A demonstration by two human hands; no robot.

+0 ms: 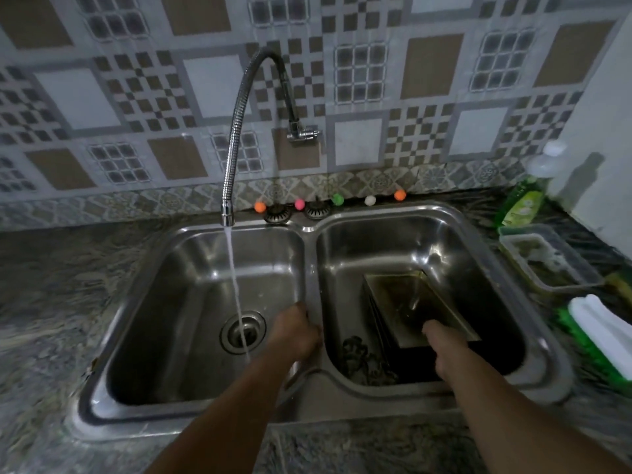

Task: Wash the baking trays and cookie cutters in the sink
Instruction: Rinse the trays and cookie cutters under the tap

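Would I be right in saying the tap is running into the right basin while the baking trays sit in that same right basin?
Not quite: the head view shows the water stream falling into the left basin, onto its drain. The baking trays do sit in the right basin.
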